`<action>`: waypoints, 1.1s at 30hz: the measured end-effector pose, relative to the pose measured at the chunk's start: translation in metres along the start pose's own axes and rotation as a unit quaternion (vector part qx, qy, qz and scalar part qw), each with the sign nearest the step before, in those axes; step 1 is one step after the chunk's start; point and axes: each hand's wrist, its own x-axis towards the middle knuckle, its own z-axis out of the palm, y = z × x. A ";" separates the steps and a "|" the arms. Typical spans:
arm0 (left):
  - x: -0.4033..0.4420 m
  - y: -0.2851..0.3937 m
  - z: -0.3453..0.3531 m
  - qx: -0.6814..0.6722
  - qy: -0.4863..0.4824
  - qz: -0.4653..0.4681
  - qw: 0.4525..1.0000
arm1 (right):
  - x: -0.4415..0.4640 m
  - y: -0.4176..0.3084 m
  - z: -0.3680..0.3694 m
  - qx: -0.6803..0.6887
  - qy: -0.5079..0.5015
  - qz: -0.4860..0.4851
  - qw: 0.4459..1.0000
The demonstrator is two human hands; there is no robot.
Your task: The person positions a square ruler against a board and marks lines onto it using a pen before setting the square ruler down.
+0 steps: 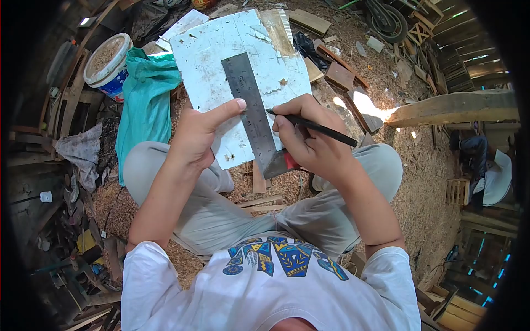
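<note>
A metal ruler [247,99] lies slantwise across a worn white board [210,60] in front of my knees. My left hand [201,129] rests at the board's left side, its thumb pressed on the ruler and its other fingers hidden under the board. My right hand [312,132] pinches a black pen [326,131], whose tip touches or nearly touches the board just right of the ruler. Beneath that hand, at the ruler's lower end, a dark and red piece [284,162] shows in part.
A white bucket [107,60] and a teal cloth [144,99] are at the left. Wood scraps [339,76] lie beyond the board, near a wheel [388,25]. A thick beam [441,108] juts in from the right. Another person [497,176] is at the far right.
</note>
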 end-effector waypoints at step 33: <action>0.003 -0.004 -0.002 -0.008 0.001 -0.016 1.000 | 0.001 -0.004 -0.014 -0.063 -0.075 -0.036 0.994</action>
